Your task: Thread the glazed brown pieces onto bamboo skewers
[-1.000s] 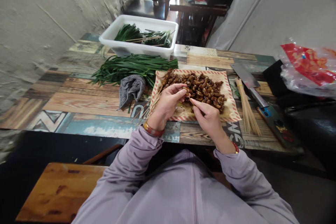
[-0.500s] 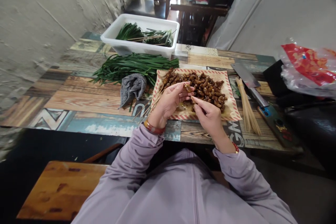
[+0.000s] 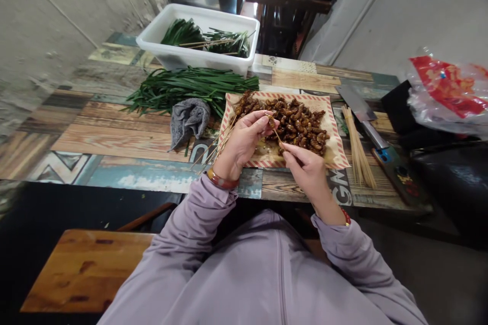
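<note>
My left hand [image 3: 244, 137] pinches a glossy brown insect pupa [image 3: 271, 122] between thumb and fingers, above the paper. In my right hand [image 3: 308, 167] is a thin bamboo skewer [image 3: 278, 137], its tip at the pupa; whether it has pierced it I cannot tell. Below both hands, a heap of brown pupae [image 3: 301, 121] covers much of a sheet of paper [image 3: 337, 142] with a red-striped border. Behind my left hand lie several loaded skewers, their bare sticks [image 3: 225, 142] poking out to the left.
A grey cloth [image 3: 189, 119] lies left of the paper, before long green chives [image 3: 190, 86]. Behind stands a white plastic tub [image 3: 202, 56] holding greens and skewers. To the right are bare bamboo skewers [image 3: 358, 150], a cleaver [image 3: 362, 109], a phone [image 3: 396, 172] and a plastic bag [image 3: 450, 91].
The skewer now shows between my hands, its tip at the pupa. My right hand has drawn slightly down and right. The whole view has shifted a little.
</note>
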`<state>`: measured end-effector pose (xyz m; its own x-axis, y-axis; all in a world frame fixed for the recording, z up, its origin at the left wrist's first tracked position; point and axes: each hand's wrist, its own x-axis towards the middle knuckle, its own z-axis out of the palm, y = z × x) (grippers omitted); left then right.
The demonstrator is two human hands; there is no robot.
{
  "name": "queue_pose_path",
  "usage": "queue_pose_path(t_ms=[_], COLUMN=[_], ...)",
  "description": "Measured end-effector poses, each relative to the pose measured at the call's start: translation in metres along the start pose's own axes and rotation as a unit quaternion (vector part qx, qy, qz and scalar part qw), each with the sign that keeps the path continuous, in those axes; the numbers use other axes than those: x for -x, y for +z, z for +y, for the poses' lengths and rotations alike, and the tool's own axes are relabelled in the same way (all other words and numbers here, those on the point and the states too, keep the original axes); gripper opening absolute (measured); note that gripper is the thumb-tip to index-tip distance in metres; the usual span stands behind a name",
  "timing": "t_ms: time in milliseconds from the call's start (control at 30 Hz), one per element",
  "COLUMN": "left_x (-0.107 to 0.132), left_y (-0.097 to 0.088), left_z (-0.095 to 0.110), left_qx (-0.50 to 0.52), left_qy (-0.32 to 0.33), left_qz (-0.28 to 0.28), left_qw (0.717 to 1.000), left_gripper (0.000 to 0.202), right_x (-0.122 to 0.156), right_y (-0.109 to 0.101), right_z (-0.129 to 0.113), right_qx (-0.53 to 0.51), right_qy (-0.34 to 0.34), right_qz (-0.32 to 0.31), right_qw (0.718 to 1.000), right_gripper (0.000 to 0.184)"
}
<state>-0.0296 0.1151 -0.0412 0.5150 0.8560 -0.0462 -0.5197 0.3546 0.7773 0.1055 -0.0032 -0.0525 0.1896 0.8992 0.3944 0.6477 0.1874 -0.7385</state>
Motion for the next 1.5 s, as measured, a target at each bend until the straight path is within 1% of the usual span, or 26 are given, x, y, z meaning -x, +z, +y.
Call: queue_pose_path(t_ms=[200, 400, 667, 800, 900, 1000, 1233, 1333, 1500], left_x=[0.001, 0.000, -0.002, -0.002, -0.002, -0.001, 0.001, 0.002, 0.002], left_y=[0.002, 0.001, -0.001, 0.000, 0.000, -0.001, 0.001, 0.002, 0.000], left_z=[0.001, 0.000, -0.003, -0.003, -0.004, -0.005, -0.002, -0.002, -0.004], left_qx=[-0.021, -0.030, -0.078, -0.094, -0.091, -0.079, -0.056, -0.054, -0.049], left_qy=[-0.008, 0.001, 0.024, 0.025, 0.024, 0.013, 0.003, -0.005, -0.008], left_qz=[0.020, 0.014, 0.022, 0.017, 0.015, -0.002, -0.006, -0.012, -0.019], left_qw=[1.000, 0.999, 0.996, 0.995, 0.995, 0.997, 0.998, 0.998, 0.999], left_gripper=[0.028, 0.026, 0.024, 0.025, 0.025, 0.026, 0.038, 0.037, 0.030], right_x=[0.001, -0.002, -0.006, -0.008, -0.008, -0.007, -0.005, -0.003, -0.001], right_y=[-0.003, 0.001, -0.002, -0.005, -0.003, -0.001, 0.002, 0.004, 0.009], right_z=[0.001, 0.003, 0.005, 0.005, 0.006, 0.008, 0.007, 0.009, 0.012], right_qx=[0.023, 0.014, 0.018, 0.025, 0.026, 0.028, 0.049, 0.055, 0.068], right_qy=[-0.041, -0.054, -0.072, -0.085, -0.086, -0.087, -0.098, -0.104, -0.105], right_qz=[0.026, 0.032, 0.022, 0.018, 0.021, 0.030, 0.045, 0.038, 0.038], right_qw=[0.999, 0.998, 0.997, 0.996, 0.996, 0.995, 0.993, 0.992, 0.991], right_gripper=[0.027, 0.028, 0.028, 0.028, 0.028, 0.028, 0.029, 0.030, 0.029])
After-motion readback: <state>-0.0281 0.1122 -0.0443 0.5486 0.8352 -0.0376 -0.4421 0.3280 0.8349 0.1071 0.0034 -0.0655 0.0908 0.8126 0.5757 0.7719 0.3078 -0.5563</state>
